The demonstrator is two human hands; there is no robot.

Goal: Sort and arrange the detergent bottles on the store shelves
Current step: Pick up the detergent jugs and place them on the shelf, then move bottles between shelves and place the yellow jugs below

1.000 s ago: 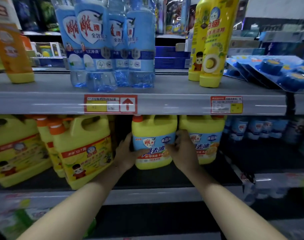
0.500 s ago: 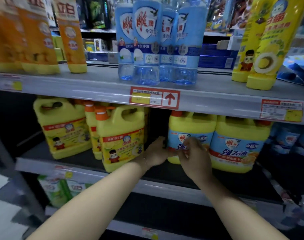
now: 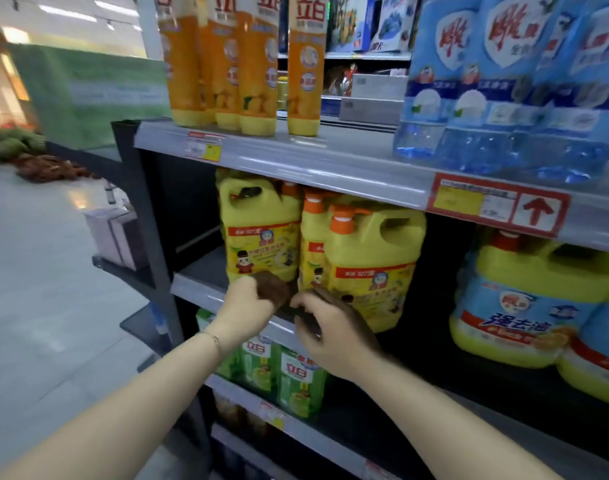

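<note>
The handled jugs (image 3: 369,268) are coloured yellow, with orange caps (image 3: 343,220) and red-banded labels. The tall bottles (image 3: 254,64) are coloured orange over yellow bases. The upper-right bottles (image 3: 504,81) are tinted blue. The lowest bottles (image 3: 296,379) are coloured green. The arrow tag (image 3: 497,209) is bordered in red.

A green banner (image 3: 88,88) is hanging beyond the aisle's end, near a blurred heap of produce (image 3: 26,157). White boxes (image 3: 116,233) are sitting low beside the pale floor (image 3: 36,289); a red arrow tag (image 3: 497,209) is facing outward.
</note>
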